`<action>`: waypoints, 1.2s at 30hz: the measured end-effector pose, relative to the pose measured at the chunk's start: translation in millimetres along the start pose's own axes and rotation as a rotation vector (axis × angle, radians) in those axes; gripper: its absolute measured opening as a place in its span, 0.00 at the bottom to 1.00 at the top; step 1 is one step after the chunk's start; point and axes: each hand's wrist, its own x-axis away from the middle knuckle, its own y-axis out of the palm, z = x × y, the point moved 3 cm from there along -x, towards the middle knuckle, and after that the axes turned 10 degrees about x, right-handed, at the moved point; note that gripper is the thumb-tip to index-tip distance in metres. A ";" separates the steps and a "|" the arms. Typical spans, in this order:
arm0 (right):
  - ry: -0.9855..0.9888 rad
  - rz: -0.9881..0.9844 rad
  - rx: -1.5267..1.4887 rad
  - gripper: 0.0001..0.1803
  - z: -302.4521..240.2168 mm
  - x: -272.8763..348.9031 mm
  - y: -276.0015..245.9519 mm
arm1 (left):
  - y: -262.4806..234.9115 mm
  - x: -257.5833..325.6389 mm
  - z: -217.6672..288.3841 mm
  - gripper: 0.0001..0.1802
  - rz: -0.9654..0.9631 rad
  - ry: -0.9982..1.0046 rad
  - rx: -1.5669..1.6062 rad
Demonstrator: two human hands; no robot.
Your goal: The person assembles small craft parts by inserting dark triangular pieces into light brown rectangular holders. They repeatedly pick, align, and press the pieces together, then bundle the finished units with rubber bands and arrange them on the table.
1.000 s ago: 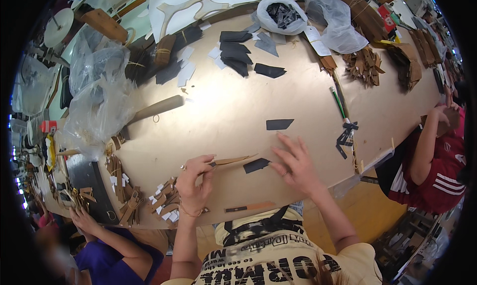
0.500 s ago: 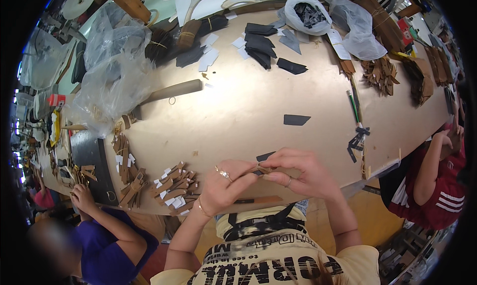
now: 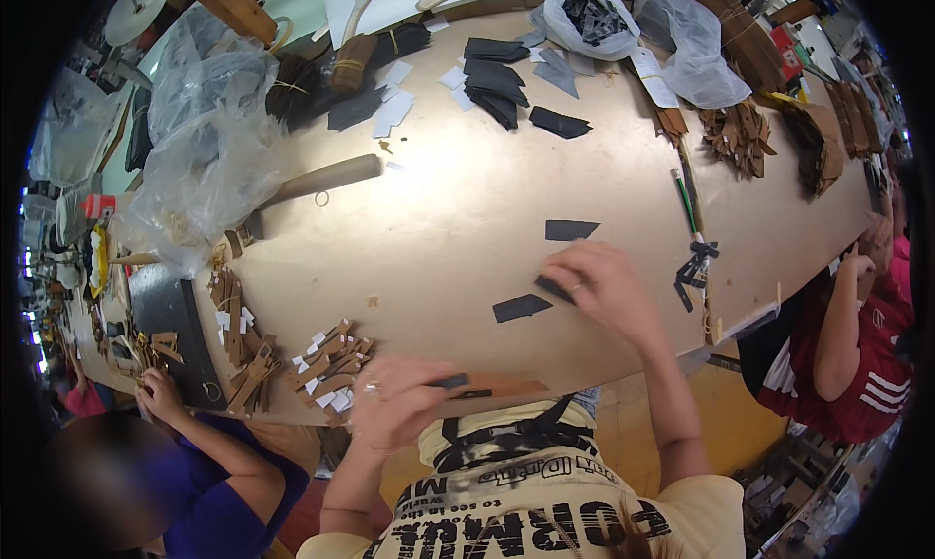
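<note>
My left hand [image 3: 397, 395] is over the front edge of the table. Between its thumb and fingers is a small dark strip [image 3: 448, 381]. Farther out to the right, my right hand [image 3: 606, 284] is closed on a black piece [image 3: 555, 288] of leather-like material, held just above the tabletop. Two flat black slanted pieces lie close by: one [image 3: 572, 230] beyond the right hand, the other [image 3: 521, 309] to its left. A brown strip [image 3: 511, 387] rests along the near edge beside my left hand. Motion slightly blurs both hands.
Brown strips with white tags [image 3: 336, 364] lie in a pile at the near left. Stacked black pieces [image 3: 497, 92] and a plastic bag of black scraps [image 3: 594, 21] are at the back. A green pencil [image 3: 686, 201] lies right. Co-workers sit at both sides.
My hands were together on a small piece; now they are apart. The right moved forward with a black piece, the left drew back left with a dark strip.
</note>
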 end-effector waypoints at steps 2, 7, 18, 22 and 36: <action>-0.186 -0.098 0.185 0.09 -7.3 -9.8 14.8 | -8.1 4.2 -2.3 0.13 0.146 -0.026 -0.017; -0.297 0.128 0.316 0.13 -11.6 -19.8 15.0 | -17.8 12.4 -12.6 0.17 0.450 -0.090 -0.070; -0.099 0.397 0.418 0.18 -31.2 67.0 73.6 | -23.0 5.0 -23.4 0.14 0.484 -0.131 -0.072; -0.047 0.453 0.395 0.20 -28.0 69.4 68.6 | -17.5 -1.1 -27.5 0.11 0.407 -0.164 -0.009; -0.181 0.219 0.407 0.25 -13.5 27.7 41.7 | -8.8 -13.8 -28.3 0.16 0.431 -0.194 0.001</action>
